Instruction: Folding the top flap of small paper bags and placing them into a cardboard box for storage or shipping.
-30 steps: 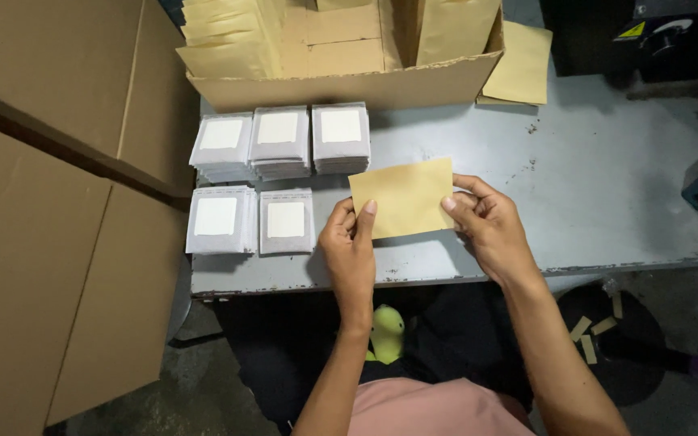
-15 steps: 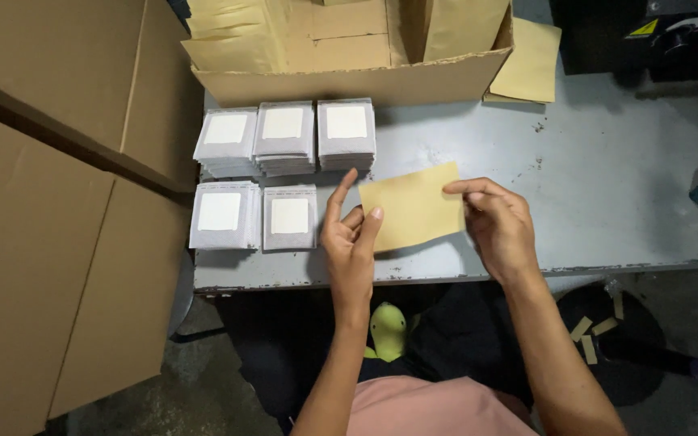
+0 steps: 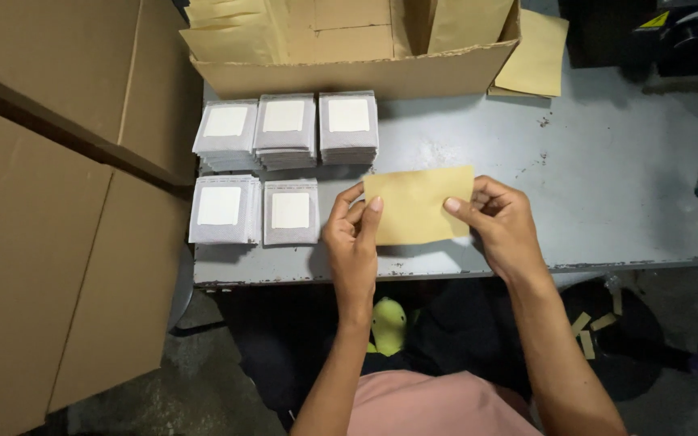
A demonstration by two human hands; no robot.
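Observation:
I hold a small tan paper envelope (image 3: 416,203) flat above the grey metal table (image 3: 607,178), near its front edge. My left hand (image 3: 355,238) pinches its left edge, thumb on top and fingers behind. My right hand (image 3: 500,222) grips its right edge the same way. Just left of my left hand lie stacks of grey packets with white square labels (image 3: 290,211), two stacks in the near row and three in the far row (image 3: 285,127).
An open cardboard box (image 3: 365,73) full of tan envelopes stands at the table's back. A loose tan envelope (image 3: 534,56) lies to its right. Large cardboard sheets (image 3: 50,226) lean at the left. Paper scraps (image 3: 591,331) lie on the floor.
The envelope has been straightened from a tilt to nearly level and shifted slightly. My left fingers have moved from its corner onto its left edge.

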